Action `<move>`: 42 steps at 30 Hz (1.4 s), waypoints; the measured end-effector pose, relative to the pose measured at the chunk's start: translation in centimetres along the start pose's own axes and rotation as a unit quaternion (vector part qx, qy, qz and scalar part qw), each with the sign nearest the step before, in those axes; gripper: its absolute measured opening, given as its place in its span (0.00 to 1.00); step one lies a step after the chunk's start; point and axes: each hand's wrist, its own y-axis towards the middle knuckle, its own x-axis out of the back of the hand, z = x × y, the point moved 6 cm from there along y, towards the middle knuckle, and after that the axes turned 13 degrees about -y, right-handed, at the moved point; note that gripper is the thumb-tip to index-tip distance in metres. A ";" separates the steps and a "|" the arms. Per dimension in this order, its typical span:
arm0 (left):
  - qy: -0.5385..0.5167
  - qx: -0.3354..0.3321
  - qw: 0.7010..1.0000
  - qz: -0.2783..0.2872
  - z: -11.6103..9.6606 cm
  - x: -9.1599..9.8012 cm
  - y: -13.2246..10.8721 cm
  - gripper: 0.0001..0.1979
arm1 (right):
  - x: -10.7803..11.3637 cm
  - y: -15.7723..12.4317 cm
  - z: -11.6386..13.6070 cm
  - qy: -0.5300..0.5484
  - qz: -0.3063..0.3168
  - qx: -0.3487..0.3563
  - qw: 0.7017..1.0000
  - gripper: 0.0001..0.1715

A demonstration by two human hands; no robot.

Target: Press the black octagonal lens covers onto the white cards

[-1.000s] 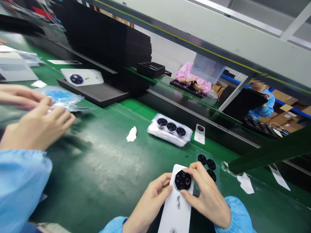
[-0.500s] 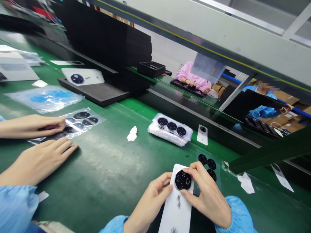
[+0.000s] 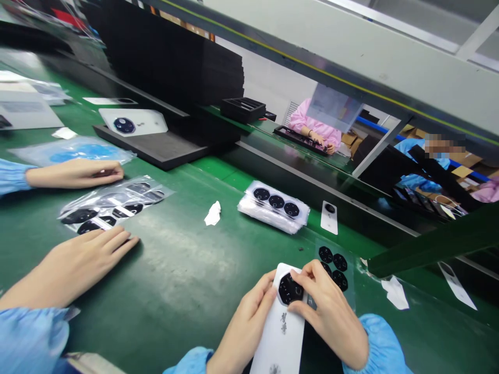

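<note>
A white phone back cover (image 3: 281, 337) with dark lettering lies tilted in front of me. My left hand (image 3: 247, 317) grips its left edge, thumb and fingers closed near the top. My right hand (image 3: 329, 306) reaches over from the right, its thumb and index finger closed on the rim of a black camera lens cover (image 3: 289, 291) at the cover's top. Whether that lens cover is fully seated I cannot tell. Just beyond my right hand lies a clear sheet with several round black lens covers (image 3: 339, 262), partly hidden by my fingers.
A stack of bagged lens covers (image 3: 273, 208) stands ahead, with a small white phone cover (image 3: 329, 218) beside it. Scraps of white paper (image 3: 212, 213) lie about. At left, a co-worker's hands (image 3: 89, 254) flank another sheet (image 3: 113, 205). A green post (image 3: 436, 241) slants in at right.
The phone cover and both my hands have shifted slightly left, and the lens cover looks turned under my right fingers. The co-worker's farther hand has moved up, off the left sheet.
</note>
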 end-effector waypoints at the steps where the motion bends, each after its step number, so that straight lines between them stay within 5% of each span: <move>1: 0.011 -0.008 1.000 -0.008 0.0 0.0 0.0 0.19 | -0.1 0.0 0.0 -0.002 0.000 -0.003 1.000 0.16; 11: 0.054 -0.046 0.997 -0.016 -0.3 -0.2 -0.1 0.19 | -0.4 -0.2 0.8 -0.022 -0.024 -0.024 0.999 0.21; 33: -0.062 -0.025 0.998 -0.004 -0.1 -0.3 0.3 0.20 | -0.5 -1.0 1.7 -0.084 -0.123 0.009 0.989 0.29; 42: -0.110 -0.018 0.994 -0.016 0.1 -0.2 0.4 0.20 | -1.1 -2.1 1.6 -0.050 -0.162 0.012 0.986 0.25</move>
